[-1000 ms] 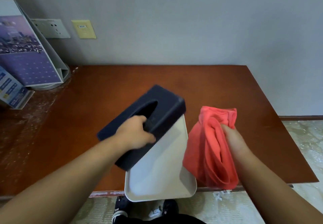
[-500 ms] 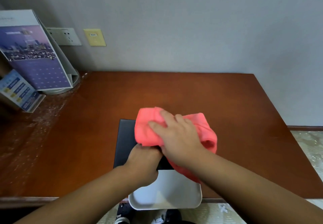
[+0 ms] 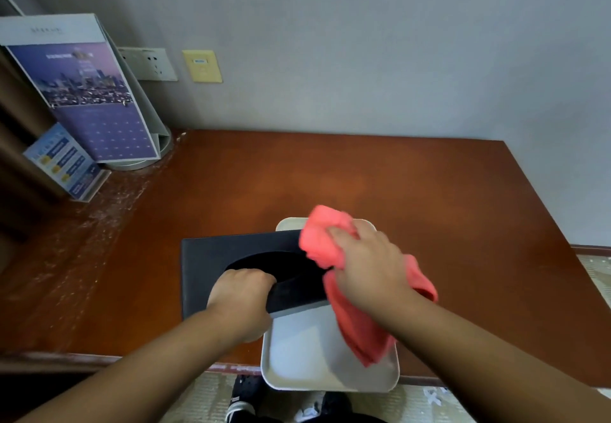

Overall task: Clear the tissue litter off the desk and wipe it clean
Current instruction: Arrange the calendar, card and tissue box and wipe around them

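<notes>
A dark navy tissue box cover (image 3: 211, 264) lies flat on the brown desk (image 3: 330, 178), partly over a white tray (image 3: 307, 353) that juts past the desk's near edge. My left hand (image 3: 241, 303) grips the cover at its oval opening, fingers curled into the slot. My right hand (image 3: 370, 267) holds a bunched pink cloth (image 3: 325, 234) against the cover's right end, above the tray. The cloth's loose tail (image 3: 363, 336) hangs down over the tray. No tissue litter shows on the desk.
A calendar stand (image 3: 89, 98) and a small blue leaflet holder (image 3: 62, 161) stand at the desk's back left corner. Wall sockets (image 3: 152, 64) and a yellow plate (image 3: 201, 65) sit on the grey wall behind. Pale smears (image 3: 99, 211) mark the desk's left part. Shoes (image 3: 244, 399) and patterned floor show below.
The cover went from tilted up in my left hand to lying flat on the desk. My right hand brought the cloth onto it and has slid it toward the cover's right end.
</notes>
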Demonstrator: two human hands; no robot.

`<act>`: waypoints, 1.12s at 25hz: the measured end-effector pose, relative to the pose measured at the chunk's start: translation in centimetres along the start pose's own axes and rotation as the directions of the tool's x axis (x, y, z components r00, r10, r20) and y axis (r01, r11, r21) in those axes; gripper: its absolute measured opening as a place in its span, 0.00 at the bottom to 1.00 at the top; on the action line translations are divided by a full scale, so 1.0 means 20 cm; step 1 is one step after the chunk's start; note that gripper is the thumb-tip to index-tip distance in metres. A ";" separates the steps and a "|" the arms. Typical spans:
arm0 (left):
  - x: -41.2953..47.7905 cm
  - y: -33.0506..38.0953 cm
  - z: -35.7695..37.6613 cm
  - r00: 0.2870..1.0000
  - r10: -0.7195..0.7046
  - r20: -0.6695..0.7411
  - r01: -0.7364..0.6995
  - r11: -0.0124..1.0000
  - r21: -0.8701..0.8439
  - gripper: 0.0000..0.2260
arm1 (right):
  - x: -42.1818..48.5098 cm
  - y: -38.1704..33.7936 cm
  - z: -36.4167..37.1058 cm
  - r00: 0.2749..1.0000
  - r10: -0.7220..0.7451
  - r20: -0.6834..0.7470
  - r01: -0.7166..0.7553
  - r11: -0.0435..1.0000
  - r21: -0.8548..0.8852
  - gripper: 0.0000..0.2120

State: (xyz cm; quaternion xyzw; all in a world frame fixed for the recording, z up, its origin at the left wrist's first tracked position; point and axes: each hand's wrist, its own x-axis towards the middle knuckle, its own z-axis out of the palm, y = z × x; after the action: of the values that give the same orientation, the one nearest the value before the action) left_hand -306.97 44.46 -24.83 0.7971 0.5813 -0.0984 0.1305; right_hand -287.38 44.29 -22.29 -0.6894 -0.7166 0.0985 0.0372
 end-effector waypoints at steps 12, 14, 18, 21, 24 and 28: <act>0.04 -0.01 -0.12 0.918 -0.361 -0.163 0.256 0.855 -0.451 0.10 | -0.24 -0.08 0.14 0.955 -0.194 0.222 0.148 0.967 0.206 0.28; 0.04 -0.03 -0.20 0.862 -0.469 -0.192 0.271 0.747 -0.608 0.15 | -0.21 -0.09 0.15 0.983 -0.117 0.140 0.097 0.986 0.139 0.29; 0.01 -0.05 -0.30 0.835 -0.450 -0.318 0.155 0.746 -0.648 0.16 | -0.10 -0.12 0.24 0.927 -0.115 0.357 0.082 0.991 0.105 0.36; 0.03 -0.05 -0.34 0.895 -0.255 -0.365 -0.005 0.813 -0.582 0.13 | -0.07 -0.10 0.29 0.868 -0.063 0.493 -0.168 0.896 0.411 0.25; 0.13 -0.03 -0.34 0.931 -0.015 -0.365 -0.142 0.906 -0.399 0.12 | -0.02 0.02 0.18 0.870 0.330 0.367 -0.477 0.376 0.794 0.10; 0.26 0.14 -0.33 0.907 0.225 -0.356 -0.304 0.935 -0.184 0.14 | 0.02 0.23 -0.12 0.736 0.575 0.357 -0.359 -0.115 0.926 0.07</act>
State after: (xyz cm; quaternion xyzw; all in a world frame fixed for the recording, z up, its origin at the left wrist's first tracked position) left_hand -302.66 50.54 -19.96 0.8528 0.4882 0.1244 0.1373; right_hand -282.42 45.00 -20.91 -0.6921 -0.1613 0.4929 0.5020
